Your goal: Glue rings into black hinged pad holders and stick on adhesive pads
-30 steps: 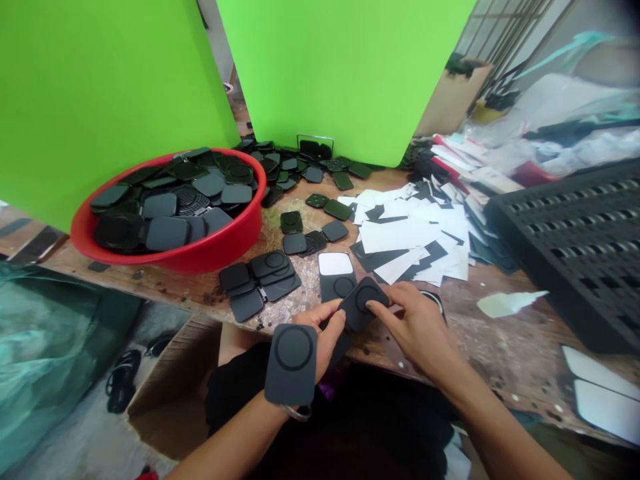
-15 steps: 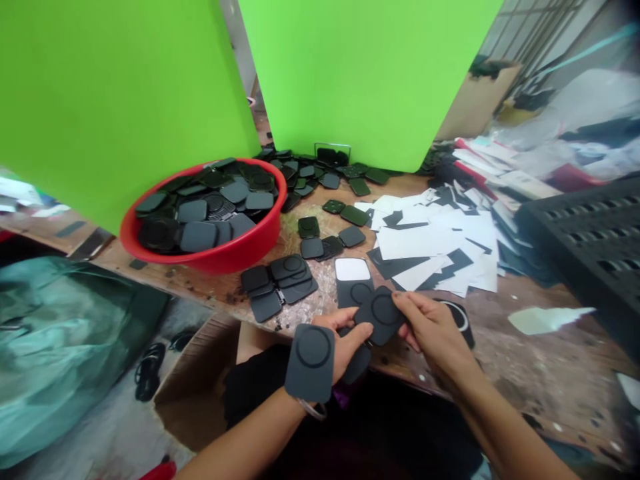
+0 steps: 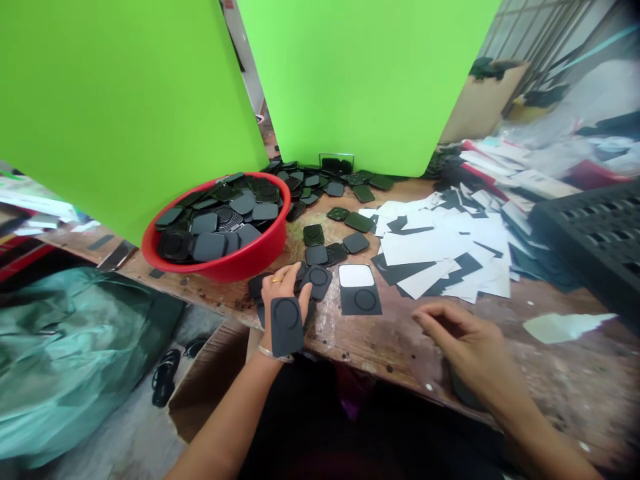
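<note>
My left hand [image 3: 283, 285] reaches to a small stack of dark square pads [image 3: 260, 288] in front of the red bowl [image 3: 235, 265]. Its fingers pinch a dark pad with a ring mark [image 3: 319, 278] at the stack's right side. Another ringed dark pad [image 3: 287, 325] lies on the back of that hand and wrist. My right hand [image 3: 465, 333] rests low over the wooden table [image 3: 400, 340] near its front edge, fingers loosely bent and apart, holding nothing. Between the hands lies a black card with a white square and a ring [image 3: 359, 290].
The red bowl is full of dark pads, and more lie scattered behind it below the green screens [image 3: 365, 80]. White and black paper sheets [image 3: 440, 247] are heaped right of centre. A black slotted crate [image 3: 595, 240] stands at the right. A cardboard box [image 3: 210, 387] sits below the table edge.
The hands have parted. My left hand carried the ringed pad left to the stack by the bowl. My right hand let go and dropped to the table on the right.
</note>
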Demonstrator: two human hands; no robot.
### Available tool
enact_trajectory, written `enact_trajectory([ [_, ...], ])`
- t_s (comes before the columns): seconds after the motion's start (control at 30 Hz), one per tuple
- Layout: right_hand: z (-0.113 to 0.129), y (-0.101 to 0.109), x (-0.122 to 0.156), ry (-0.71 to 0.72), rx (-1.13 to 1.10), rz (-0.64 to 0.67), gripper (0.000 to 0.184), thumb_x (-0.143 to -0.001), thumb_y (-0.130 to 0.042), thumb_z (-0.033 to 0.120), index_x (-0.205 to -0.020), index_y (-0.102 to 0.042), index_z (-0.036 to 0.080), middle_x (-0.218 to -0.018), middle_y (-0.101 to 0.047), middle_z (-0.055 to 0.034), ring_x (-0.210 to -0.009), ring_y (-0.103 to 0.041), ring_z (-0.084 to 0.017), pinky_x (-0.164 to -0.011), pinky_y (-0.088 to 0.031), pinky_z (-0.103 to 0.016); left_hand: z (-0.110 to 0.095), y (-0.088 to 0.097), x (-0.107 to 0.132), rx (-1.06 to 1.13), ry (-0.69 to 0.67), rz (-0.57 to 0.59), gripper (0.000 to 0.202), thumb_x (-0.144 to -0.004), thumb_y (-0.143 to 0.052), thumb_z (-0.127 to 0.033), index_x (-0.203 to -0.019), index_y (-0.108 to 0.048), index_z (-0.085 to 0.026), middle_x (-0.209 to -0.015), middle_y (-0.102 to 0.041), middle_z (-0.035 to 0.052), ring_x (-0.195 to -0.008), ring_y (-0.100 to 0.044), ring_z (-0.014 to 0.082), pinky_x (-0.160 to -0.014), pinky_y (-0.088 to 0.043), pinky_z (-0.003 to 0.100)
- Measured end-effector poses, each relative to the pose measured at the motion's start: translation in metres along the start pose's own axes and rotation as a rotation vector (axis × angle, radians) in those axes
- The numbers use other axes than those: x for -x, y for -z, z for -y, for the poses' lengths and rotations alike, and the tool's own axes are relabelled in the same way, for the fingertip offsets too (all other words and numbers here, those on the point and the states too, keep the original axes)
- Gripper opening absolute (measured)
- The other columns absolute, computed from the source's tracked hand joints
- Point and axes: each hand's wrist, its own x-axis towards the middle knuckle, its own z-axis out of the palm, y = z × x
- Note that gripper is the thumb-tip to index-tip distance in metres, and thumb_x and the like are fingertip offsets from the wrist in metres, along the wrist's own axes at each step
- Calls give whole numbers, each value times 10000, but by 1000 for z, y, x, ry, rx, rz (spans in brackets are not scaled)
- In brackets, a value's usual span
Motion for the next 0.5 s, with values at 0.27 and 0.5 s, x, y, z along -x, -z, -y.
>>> enact_trajectory([
  [0.27,39,-14,7,498,184,79,201,-841,-667,236,-1031,-657,172,-1206,-573,-111,-1260,-418,-278,-1051,-376,-499,-77,-44,32,281,-285,327,347,-862,-522,-219,-1207,-530,-179,-1212,-603,91,-1092,-529,230,-1006,-384,404],
  [0.5,44,20,31,456,67,81,120,-893,-504,82,-816,-548,163,-960,-588,-66,-1001,-531,-181,-901,-465,-375,-106,-57,31,491,-135,485,431,-761,-537,-227,-1184,-465,-181,-1094,-563,85,-979,-534,221,-873,-438,372],
])
